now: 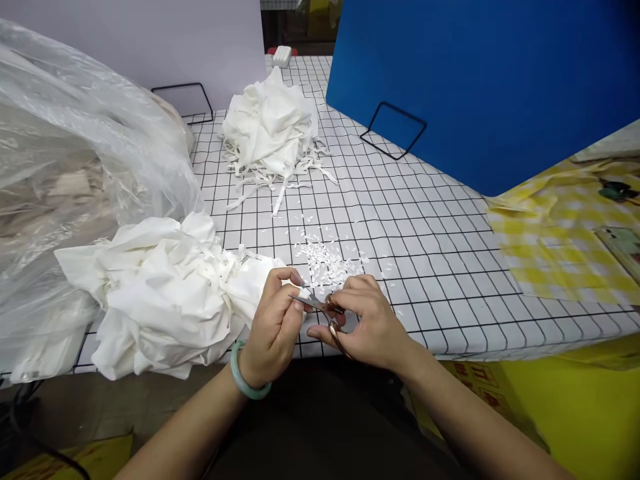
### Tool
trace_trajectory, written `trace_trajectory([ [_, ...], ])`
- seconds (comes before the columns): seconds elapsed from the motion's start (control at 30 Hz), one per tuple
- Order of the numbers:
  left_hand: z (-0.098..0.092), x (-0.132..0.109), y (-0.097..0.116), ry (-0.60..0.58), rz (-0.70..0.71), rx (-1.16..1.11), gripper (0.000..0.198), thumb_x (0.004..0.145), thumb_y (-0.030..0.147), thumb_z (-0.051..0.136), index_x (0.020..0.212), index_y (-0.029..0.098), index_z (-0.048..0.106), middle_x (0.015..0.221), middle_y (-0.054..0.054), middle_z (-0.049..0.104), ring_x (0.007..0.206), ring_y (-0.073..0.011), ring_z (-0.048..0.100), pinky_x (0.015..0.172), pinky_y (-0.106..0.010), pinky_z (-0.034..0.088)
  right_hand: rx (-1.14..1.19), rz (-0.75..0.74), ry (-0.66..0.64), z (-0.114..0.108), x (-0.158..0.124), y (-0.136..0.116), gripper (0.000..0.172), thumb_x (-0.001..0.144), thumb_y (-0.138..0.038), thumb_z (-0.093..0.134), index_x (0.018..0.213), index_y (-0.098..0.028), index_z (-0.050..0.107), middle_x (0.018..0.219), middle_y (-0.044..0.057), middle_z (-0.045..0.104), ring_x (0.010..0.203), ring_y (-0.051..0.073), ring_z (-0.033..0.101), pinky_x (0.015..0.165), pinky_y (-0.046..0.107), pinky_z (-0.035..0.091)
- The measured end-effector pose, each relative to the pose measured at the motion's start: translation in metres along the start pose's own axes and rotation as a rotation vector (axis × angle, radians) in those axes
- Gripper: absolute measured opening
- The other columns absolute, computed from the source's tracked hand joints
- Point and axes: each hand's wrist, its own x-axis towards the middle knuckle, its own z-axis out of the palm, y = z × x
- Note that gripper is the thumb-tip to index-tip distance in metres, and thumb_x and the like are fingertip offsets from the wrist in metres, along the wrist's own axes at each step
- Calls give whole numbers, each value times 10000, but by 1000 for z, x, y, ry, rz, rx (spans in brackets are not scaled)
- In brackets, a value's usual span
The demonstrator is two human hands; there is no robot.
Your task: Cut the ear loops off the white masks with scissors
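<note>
My left hand (274, 328), with a pale green bangle (245, 380) on its wrist, pinches the end of a crumpled white cloth (165, 293) at the table's near edge. My right hand (373, 320) is closed round small scissors (325, 308), whose blades point left to the cloth tip between my left fingers. Just beyond both hands lies a scatter of tiny white cloth snippets (327, 263) on the grid-patterned table cover (425, 253).
A second heap of white cloth with cut strips (273, 130) lies further back. A large clear plastic bag (65, 180) fills the left. A blue board (480, 80) on a wire stand (393, 130) rises at the right. Yellow checked cloth (560, 240) covers the right edge.
</note>
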Motion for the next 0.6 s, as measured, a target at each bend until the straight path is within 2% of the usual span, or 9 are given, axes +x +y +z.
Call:
trace_trajectory([
  [0.43,5,1,-1,-34,-44,8,294,1053,245,356,851,186,561,1022,-104,503,1091,-239,505,900,-373,482,30,54,-15,3,-4,3,513,811,-582,747,572,-217,476,507,-27,551,568,148,490,708,367,364],
  [0.6,9,5,-1,-78,8,11,292,1051,216,357,862,185,577,973,-97,526,1103,-232,490,909,-360,470,33,57,17,2,-11,8,536,814,-570,754,558,-205,457,492,-43,521,550,128,456,686,345,354],
])
